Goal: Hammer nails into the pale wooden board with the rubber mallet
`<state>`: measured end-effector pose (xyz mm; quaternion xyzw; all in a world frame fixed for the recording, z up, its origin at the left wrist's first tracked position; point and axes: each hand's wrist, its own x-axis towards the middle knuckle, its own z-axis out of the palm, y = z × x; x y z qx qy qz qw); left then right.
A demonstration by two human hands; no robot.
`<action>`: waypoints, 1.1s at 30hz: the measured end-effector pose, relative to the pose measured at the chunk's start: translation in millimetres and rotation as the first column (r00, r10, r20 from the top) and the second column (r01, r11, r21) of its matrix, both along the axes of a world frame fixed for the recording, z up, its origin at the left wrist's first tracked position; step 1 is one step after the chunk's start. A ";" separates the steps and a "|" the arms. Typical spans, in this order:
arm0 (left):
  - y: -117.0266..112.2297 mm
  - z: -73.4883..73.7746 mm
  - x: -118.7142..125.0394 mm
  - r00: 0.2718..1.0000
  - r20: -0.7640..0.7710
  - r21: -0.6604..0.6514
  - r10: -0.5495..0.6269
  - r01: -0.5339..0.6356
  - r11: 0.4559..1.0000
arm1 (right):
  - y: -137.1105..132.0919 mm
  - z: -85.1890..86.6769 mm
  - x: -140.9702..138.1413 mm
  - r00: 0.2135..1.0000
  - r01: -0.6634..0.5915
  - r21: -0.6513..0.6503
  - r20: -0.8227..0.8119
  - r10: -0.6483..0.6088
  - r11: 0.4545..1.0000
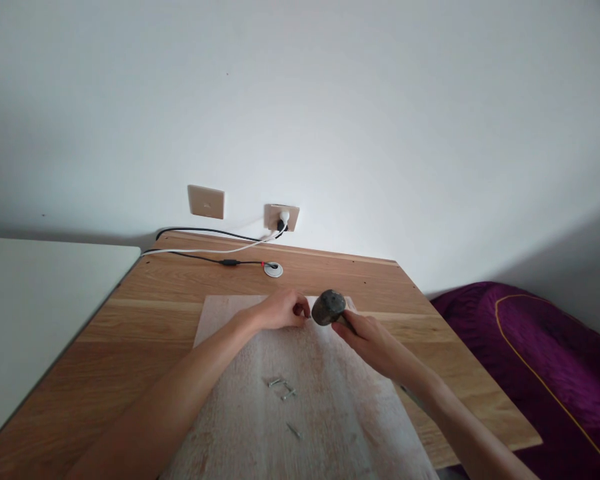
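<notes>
My right hand [363,333] is wrapped round the handle of a mallet [329,307]. Its dark, worn, cylindrical head hangs just right of my left hand [286,310]. The fingers of that left hand are pinched close to the far end of a pale, whitish wooden board [245,400]. A small metal tip, apparently a nail [309,317], shows at the fingertips; most of it is hidden. Nearer to me on the board lie several loose nails [289,393], with a single nail [294,431] apart from them.
The board rests on a wooden tabletop [145,327] against a white wall. Cables [210,251] run along the back to a wall socket [281,217], near a round cable grommet [273,269]. A white surface [40,313] adjoins at left; purple fabric [545,353] lies at right.
</notes>
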<state>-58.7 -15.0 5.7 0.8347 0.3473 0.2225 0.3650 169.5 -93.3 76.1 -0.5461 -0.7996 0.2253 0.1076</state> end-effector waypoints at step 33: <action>-120.6 54.4 -49.9 0.873 -0.486 -0.012 -0.041 0.041 0.999 | -58.1 -42.8 30.1 0.961 0.154 -0.101 -0.217 -0.173 0.983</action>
